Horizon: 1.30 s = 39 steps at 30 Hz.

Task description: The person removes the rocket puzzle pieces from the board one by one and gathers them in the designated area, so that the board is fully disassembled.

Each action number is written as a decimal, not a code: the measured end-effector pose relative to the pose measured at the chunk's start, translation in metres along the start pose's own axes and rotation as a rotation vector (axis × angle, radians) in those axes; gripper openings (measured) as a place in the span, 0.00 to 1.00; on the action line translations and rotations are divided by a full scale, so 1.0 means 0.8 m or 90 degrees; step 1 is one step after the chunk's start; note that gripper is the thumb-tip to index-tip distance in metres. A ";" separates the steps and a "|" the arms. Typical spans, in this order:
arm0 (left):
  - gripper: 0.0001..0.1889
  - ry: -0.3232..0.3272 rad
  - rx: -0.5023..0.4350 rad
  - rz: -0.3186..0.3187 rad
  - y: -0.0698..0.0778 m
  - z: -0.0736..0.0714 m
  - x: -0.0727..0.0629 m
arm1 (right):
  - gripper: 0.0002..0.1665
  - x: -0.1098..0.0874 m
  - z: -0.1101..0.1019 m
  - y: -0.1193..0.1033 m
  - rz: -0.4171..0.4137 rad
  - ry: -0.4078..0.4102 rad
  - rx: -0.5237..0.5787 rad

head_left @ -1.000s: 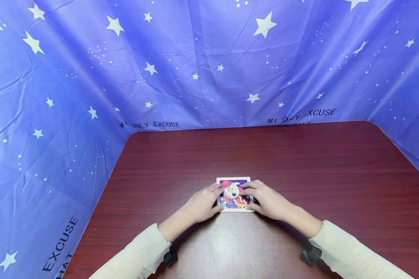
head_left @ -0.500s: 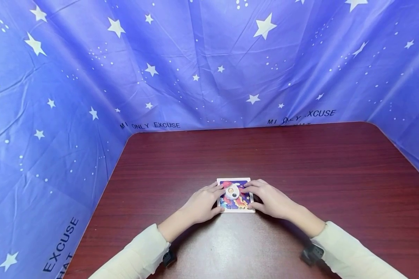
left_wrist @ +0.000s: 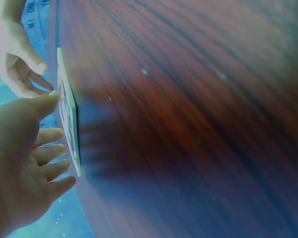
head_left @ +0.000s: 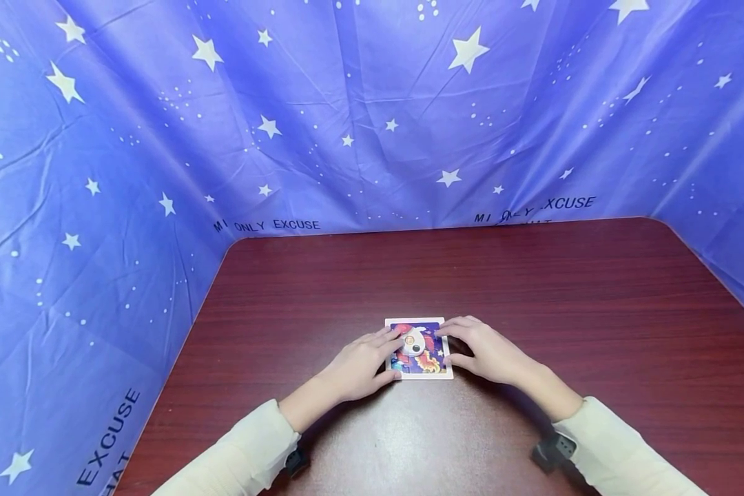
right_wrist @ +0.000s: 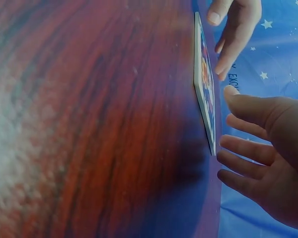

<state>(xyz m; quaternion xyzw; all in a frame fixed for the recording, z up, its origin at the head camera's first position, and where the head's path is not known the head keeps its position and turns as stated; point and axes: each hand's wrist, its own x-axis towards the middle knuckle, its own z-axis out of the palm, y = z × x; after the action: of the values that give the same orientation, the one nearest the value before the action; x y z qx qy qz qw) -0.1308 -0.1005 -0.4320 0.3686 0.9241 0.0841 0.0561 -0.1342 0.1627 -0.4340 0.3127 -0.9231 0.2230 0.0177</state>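
Observation:
A small square picture board (head_left: 430, 359) with a white border lies flat on the table. Its picture has a white rounded figure, red shapes and yellow flames on dark purple. My left hand (head_left: 361, 362) rests over the board's left side, fingers extended across the picture and thumb at the near left corner. At the right edge, my right hand (head_left: 488, 353) is spread with nothing in it, fingertips by the border. From the right wrist view, the right hand (right_wrist: 273, 153) has loosely extended fingers beside the board (right_wrist: 204, 82). The left wrist view shows the board (left_wrist: 69, 111) edge-on.
The dark red wooden table (head_left: 322, 282) has rounded back corners. A blue curtain (head_left: 372, 89) with white stars and black lettering hangs along its back and sides. Black wrist devices sit under both cream sleeves (head_left: 620, 441).
My right hand has drawn away to the right, its fingers coming off the picture to the border, so more of the board shows. The left hand stays nearly in place on the board.

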 end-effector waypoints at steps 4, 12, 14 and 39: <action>0.31 -0.020 0.008 0.012 0.002 0.001 -0.002 | 0.23 0.000 -0.001 0.003 0.003 0.001 0.005; 0.33 -0.027 0.019 0.034 0.004 0.007 -0.003 | 0.22 0.000 -0.002 0.008 0.010 0.003 0.016; 0.33 -0.029 0.019 0.039 0.004 0.007 -0.003 | 0.22 0.001 -0.002 0.009 0.011 0.005 0.017; 0.34 -0.037 0.042 0.081 0.009 0.010 0.005 | 0.23 0.022 -0.003 0.006 0.005 0.008 0.025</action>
<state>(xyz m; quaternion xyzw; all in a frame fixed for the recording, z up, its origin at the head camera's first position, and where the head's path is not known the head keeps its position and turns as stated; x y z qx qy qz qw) -0.1273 -0.0920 -0.4383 0.4305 0.8991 0.0459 0.0651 -0.1510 0.1570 -0.4307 0.3078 -0.9196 0.2433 0.0167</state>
